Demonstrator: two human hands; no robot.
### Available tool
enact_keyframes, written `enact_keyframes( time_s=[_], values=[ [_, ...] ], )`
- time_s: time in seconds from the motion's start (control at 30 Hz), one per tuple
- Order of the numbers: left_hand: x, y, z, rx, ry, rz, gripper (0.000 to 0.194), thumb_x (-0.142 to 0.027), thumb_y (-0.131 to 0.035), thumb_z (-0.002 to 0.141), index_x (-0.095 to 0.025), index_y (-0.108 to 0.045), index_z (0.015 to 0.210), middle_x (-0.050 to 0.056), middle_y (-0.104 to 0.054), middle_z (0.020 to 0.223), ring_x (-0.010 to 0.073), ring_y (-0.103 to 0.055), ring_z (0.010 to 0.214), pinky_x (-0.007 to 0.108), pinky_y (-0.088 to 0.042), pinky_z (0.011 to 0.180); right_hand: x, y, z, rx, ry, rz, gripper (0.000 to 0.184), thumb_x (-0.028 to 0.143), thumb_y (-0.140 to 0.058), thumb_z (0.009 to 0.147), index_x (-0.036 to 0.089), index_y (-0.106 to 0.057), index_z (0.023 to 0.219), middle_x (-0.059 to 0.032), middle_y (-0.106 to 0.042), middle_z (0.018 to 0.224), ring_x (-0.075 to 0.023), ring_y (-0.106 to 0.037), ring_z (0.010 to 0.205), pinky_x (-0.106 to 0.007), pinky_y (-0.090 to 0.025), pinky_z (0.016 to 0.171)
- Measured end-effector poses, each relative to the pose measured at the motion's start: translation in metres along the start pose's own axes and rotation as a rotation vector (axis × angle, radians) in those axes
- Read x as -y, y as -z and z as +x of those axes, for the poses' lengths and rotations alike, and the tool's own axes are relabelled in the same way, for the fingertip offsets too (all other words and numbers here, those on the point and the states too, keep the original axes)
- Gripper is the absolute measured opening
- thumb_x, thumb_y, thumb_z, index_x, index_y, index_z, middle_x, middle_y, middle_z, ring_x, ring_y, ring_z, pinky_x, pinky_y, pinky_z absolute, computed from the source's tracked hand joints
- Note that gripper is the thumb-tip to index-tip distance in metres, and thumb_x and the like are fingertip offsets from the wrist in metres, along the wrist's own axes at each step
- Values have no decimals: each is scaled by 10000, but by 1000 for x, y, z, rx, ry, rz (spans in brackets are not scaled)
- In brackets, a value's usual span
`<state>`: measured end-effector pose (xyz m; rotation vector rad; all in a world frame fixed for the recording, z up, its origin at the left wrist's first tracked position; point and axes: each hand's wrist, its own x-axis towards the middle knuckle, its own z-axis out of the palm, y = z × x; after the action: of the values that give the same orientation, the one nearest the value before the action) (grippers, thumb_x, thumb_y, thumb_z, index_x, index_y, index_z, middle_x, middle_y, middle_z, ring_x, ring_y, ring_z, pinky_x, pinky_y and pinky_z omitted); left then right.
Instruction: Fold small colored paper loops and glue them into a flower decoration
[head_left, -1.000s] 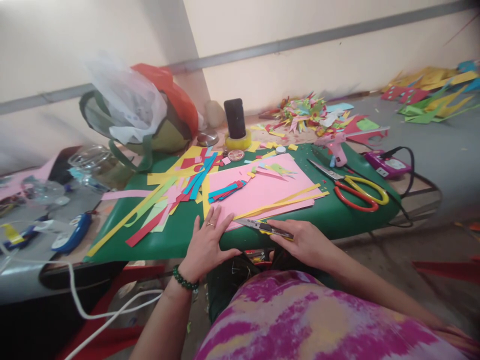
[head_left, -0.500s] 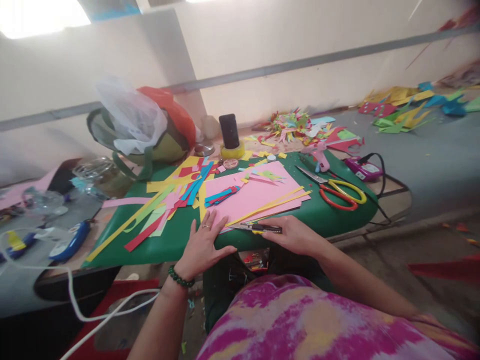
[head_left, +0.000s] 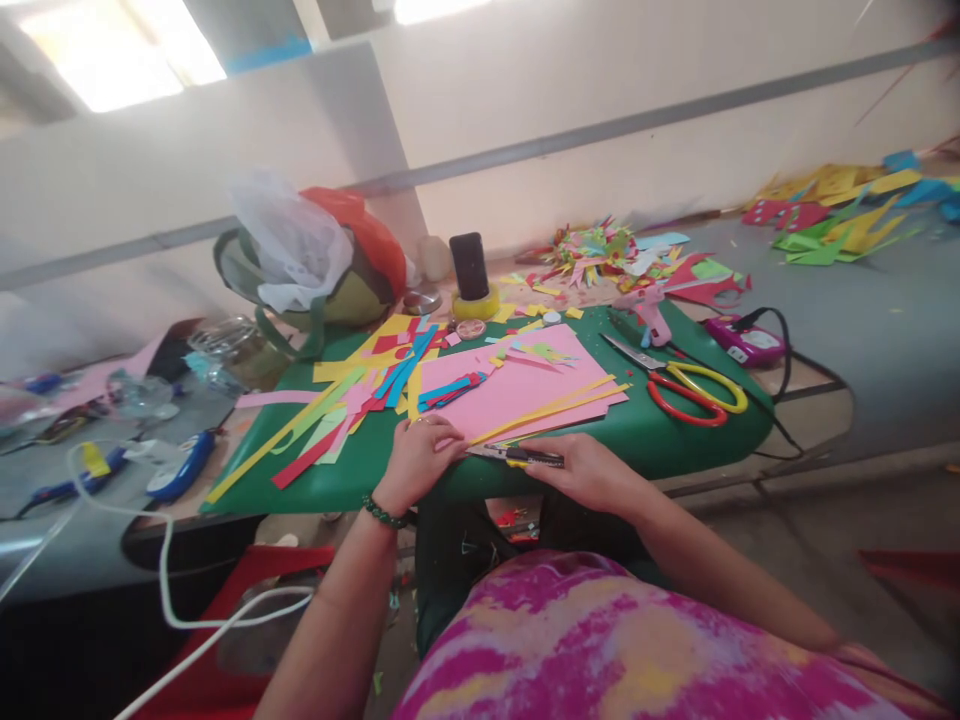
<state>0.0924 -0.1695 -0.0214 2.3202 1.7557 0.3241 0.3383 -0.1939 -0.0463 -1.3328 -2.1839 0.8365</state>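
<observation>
Seen from the wearer's head, two bare hands work at the near edge of a green work surface. The right hand grips a utility knife by its handle, fingers wrapped around it; the blade points left, lying along the near edge of a stack of pink paper. The left hand is at the stack's near-left corner, its fingers bent and drawn in; whether they pinch the paper or only press on it, I cannot tell. The knife's tip is just beside the left fingertips; contact is too small to make out. The pink paper lies just beyond both hands, with thin yellow strips along its near side and a blue-and-red bundle of strips on top. To the left hand's left lie loose coloured strips. Open scissors with red and yellow handles rest beyond the right hand, to its right.
</observation>
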Motion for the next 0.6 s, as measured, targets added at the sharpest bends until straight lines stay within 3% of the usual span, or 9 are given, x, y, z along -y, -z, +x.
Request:
enact_keyframes(
  time_s=[0.1, 0.17, 0.23, 0.3, 0.4, 0.6],
  values=[
    [-8, -7, 15, 14, -25, 49, 331, -478, -529, 890, -213, -713, 962, 78, -713, 1063, 255, -619, 1057, 437, -399, 969, 1, -1, -1, -1, -4, -20, 346, 313, -584, 883, 271, -684, 1212, -51, -742, 1106, -224, -703, 1006, -327, -537, 883],
    [-17, -15, 28, 44, -73, 70, 472, -532, -540, 870, -174, -642, 1160, 139, -650, 1228, 280, -575, 1163, 430, -411, 983, 1, -1, -2, 1, -7, -37, 350, 314, -581, 886, 278, -677, 1221, -50, -740, 1112, -226, -702, 1006, -327, -536, 879],
    [-27, -24, 43, 87, -133, 87, 663, -571, -501, 878, -156, -458, 1394, 189, -427, 1491, 313, -382, 1381, 477, -349, 1064, 2, -2, -2, 0, -5, -60, 351, 317, -578, 887, 279, -675, 1223, -51, -740, 1115, -224, -701, 1011, -322, -531, 879],
    [-38, -32, 59, 191, -163, 97, 698, -542, -381, 937, -145, -278, 1501, 188, -228, 1593, 305, -195, 1474, 525, -270, 1117, 2, -2, -3, -3, -8, -90, 352, 322, -574, 888, 276, -674, 1223, -54, -742, 1110, -222, -700, 1013, -312, -528, 872],
    [-50, -41, 80, 263, -210, 145, 670, -492, -285, 973, -136, -189, 1531, 175, -122, 1616, 297, -82, 1496, 574, -163, 1149, 4, -2, -3, -3, -21, -134, 354, 327, -565, 894, 271, -671, 1227, -61, -745, 1102, -223, -699, 1012, -306, -528, 858],
    [-48, -52, 95, 245, -259, 218, 648, -486, -262, 975, -170, -195, 1537, 159, -115, 1619, 294, -85, 1495, 581, -115, 1157, 7, -5, -7, 26, 8, -107, 349, 320, -581, 881, 275, -681, 1212, -62, -749, 1084, -216, -705, 989, -301, -529, 851]
  ],
)
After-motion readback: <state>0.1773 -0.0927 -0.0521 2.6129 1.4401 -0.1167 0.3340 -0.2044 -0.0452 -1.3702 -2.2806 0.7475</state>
